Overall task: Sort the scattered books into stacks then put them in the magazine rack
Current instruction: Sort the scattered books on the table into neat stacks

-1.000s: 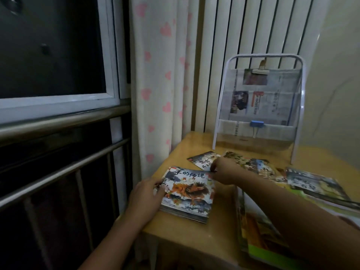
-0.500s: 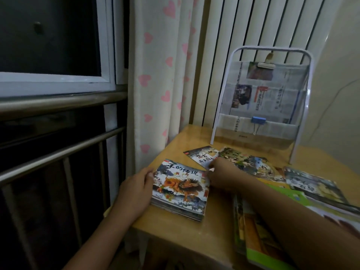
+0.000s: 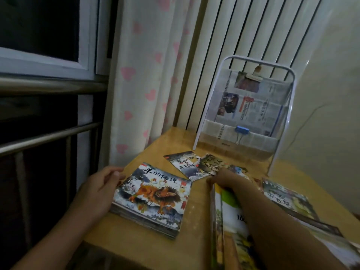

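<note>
Books are what's being sorted, and most of them sit on the wooden table (image 3: 136, 244), none in the magazine rack (image 3: 288, 121) yet. One neat stack (image 3: 150, 201) with an orange beast on the top cover is steadied at its left edge by the left hand (image 3: 97, 191), fingers loosely curved against the side, probably so the pile is kept square while more gets added. The right hand (image 3: 224, 179) is reached across to the loose books (image 3: 196, 165) fanned out near the rack's foot; its fingers are curled down over their near edges, but whether one is actually pinched can't be told from this angle. A second pile of bigger books (image 3: 229, 221) lies under the right forearm, and another book (image 3: 286, 197) is left further right. The rack is stood at the back against the radiator, lined with newspaper held by a blue binder clip (image 3: 242, 130), so it looks ready to be filled once stacking is done.
</note>
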